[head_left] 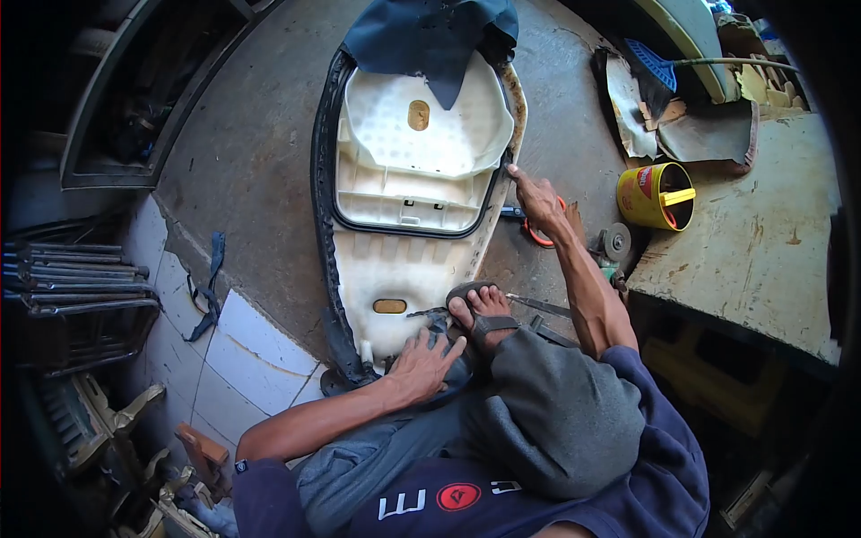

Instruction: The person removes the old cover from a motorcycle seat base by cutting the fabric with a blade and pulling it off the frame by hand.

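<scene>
A motorcycle seat lies upside down on the floor, its white plastic base (pixel 404 269) facing up. Black seat cover (pixel 325 206) wraps over the base's left edge, and a loose dark flap (pixel 421 40) hangs over the far end. My right hand (pixel 538 204) is at the right edge, fingers curled, with the fingertips closed on the cover's dark edge. At the near end my left hand (pixel 421 366) lies with fingers spread on bunched dark cover material. My sandalled foot (pixel 484 309) rests against the base's near right side.
Orange-handled scissors (pixel 540 237) and a grinder (pixel 615 242) lie right of the seat. A yellow bucket (pixel 641 195) stands beside a low wooden board (pixel 744 251). Farther back is a blue fly swatter (pixel 650 65). Metal rods (pixel 81 280) and a dark strip (pixel 208 287) are left.
</scene>
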`<action>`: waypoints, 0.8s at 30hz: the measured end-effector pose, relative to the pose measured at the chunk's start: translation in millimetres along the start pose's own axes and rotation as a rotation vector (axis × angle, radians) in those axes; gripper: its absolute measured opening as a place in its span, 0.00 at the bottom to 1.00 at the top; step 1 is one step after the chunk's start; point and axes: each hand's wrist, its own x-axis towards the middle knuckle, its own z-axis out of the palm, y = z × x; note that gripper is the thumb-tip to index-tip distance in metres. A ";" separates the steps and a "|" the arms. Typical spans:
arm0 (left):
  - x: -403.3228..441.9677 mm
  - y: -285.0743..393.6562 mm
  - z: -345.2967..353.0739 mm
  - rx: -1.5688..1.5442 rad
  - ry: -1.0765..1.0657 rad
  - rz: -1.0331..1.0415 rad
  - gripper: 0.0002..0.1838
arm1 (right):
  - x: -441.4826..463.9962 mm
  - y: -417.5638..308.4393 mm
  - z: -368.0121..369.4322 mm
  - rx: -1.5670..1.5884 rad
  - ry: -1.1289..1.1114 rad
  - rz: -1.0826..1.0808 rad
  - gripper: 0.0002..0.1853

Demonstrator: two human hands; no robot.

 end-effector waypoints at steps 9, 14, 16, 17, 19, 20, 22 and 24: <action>-36.6 -20.5 -16.6 -0.321 0.075 -0.031 0.14 | -50.7 -100.9 -86.3 0.889 -0.138 -0.453 0.33; -87.9 -23.1 -42.3 -0.641 0.156 0.006 0.18 | -12.8 -68.3 -114.6 0.078 0.358 -0.290 0.26; -96.6 -23.3 -47.2 -0.667 0.176 -0.011 0.18 | -18.9 -38.3 -102.6 0.015 0.295 -0.235 0.28; -101.1 -18.7 -49.7 -0.699 0.196 -0.039 0.18 | -26.8 -28.9 -97.3 -0.034 0.268 -0.218 0.28; -109.3 -6.5 -54.9 -0.737 0.208 -0.068 0.13 | -46.1 -9.6 -93.3 -0.090 0.189 -0.137 0.28; -104.2 -8.6 -59.0 -0.742 0.214 -0.079 0.13 | -52.4 -3.9 -88.9 -0.096 0.157 -0.105 0.29; -100.0 -8.0 -66.7 -0.655 0.171 -0.084 0.12 | -63.1 7.0 -74.4 -0.116 0.077 -0.108 0.28; -88.9 -12.2 -67.6 -0.478 0.145 0.008 0.12 | -65.8 20.6 -57.3 -0.217 -0.067 -0.054 0.26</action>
